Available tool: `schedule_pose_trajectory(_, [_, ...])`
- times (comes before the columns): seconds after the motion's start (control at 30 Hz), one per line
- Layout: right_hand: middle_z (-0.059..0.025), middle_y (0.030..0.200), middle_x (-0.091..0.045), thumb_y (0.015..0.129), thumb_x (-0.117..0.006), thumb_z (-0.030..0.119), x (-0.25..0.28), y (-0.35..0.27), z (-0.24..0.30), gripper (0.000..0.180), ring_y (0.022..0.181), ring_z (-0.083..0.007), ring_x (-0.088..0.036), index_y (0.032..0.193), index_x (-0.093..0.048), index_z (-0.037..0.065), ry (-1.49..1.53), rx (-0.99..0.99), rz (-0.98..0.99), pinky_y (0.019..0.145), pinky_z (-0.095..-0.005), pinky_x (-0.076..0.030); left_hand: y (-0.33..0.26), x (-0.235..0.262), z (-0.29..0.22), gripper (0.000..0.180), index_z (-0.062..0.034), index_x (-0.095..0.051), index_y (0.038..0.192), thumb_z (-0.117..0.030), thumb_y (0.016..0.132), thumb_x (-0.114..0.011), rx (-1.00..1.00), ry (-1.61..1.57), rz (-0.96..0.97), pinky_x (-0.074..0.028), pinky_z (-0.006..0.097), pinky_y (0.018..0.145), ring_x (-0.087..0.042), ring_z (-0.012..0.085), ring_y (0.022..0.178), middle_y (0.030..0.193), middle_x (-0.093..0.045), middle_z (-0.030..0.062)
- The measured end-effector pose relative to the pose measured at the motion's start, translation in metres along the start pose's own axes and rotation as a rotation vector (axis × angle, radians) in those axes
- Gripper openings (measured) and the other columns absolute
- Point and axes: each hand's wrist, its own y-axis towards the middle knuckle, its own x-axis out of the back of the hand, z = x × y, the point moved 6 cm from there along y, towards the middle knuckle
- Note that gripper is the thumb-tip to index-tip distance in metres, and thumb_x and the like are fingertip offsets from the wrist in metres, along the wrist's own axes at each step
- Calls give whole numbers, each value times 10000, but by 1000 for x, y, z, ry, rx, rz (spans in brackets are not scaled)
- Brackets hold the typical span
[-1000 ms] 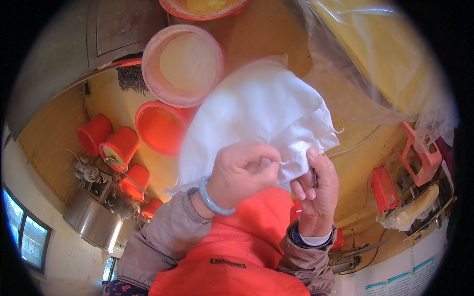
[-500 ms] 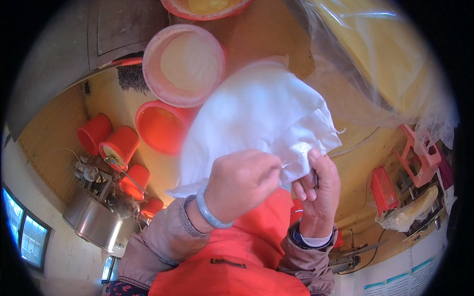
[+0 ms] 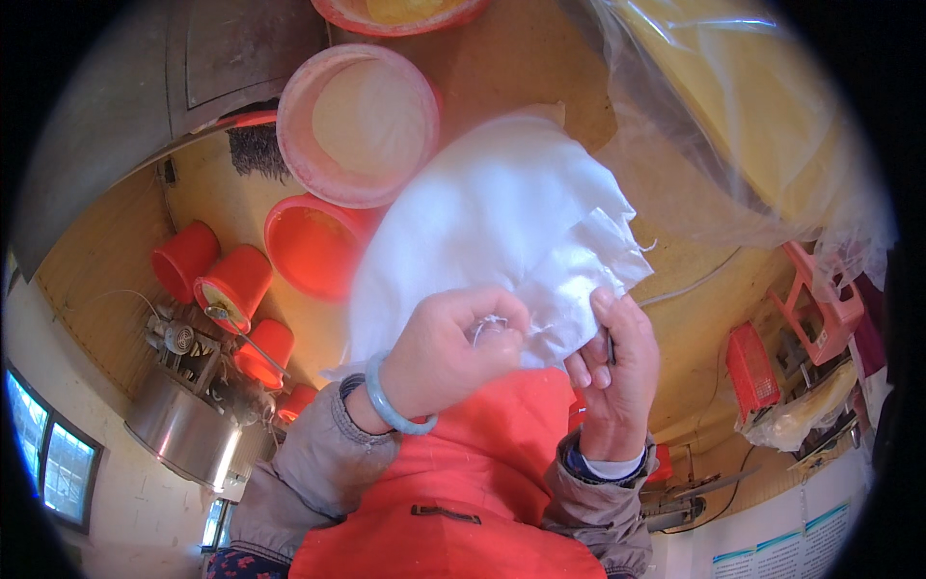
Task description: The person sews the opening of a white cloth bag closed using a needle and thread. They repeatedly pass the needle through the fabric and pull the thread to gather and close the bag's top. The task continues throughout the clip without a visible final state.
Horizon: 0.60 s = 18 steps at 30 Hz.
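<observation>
In front of me stands a full white sack (image 3: 482, 203), its crumpled upper edge folded toward me with frayed threads at the right corner. My left hand (image 3: 453, 338), a pale bangle at its wrist, is closed at the near edge of the sack. A bit of white thread (image 3: 490, 321) loops out between its curled fingers. My right hand (image 3: 622, 372) pinches the sack's right edge between thumb and forefinger. A small dark object (image 3: 610, 349) shows among its fingers; its kind is hidden.
Behind the sack stand a pale tub of whitish powder (image 3: 371, 121) and an orange-red bucket (image 3: 313, 246). More red buckets (image 3: 236, 280) and a metal machine (image 3: 183, 425) are at left. Clear plastic sheeting (image 3: 743, 116) hangs at upper right; a pink stool (image 3: 820, 309) and red basket (image 3: 750, 372) lie right.
My left hand has drawn slightly left and down, away from my right hand, and thread now shows in its fingers. The sack's right corner has shifted a little left.
</observation>
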Motion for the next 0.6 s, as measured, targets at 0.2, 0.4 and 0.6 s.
schedule_pose_trajectory(0.2, [15, 562, -487, 931, -565, 191, -2, 0, 2, 213, 351, -40, -325, 970, -560, -18, 3, -3, 44, 357, -211, -338, -1, 2, -22, 142, -23, -630, 986, -37, 845, -622, -189, 291, -86, -435, 207, 632, -508, 52, 710, 791, -590, 18])
schedule_pose_trajectory(0.4, [15, 569, -498, 936, -558, 186, -2, -2, 7, 200, 351, -40, -331, 975, -562, -10, 10, 1, 57, 356, -211, -342, -10, -13, -46, 202, -47, -647, 977, -66, 782, -694, -425, 516, -228, -472, 295, 561, -602, 191, 631, 769, -632, 103])
schedule_pose_trajectory(0.6, [17, 564, -493, 932, -564, 175, -2, -4, 9, 178, 352, -39, -334, 962, -557, 0, 2, 13, 41, 355, -211, -343, -6, -26, -44, 160, -84, -628, 923, -79, 771, -676, -636, 719, -304, -469, 370, 518, -609, 270, 605, 688, -606, 87])
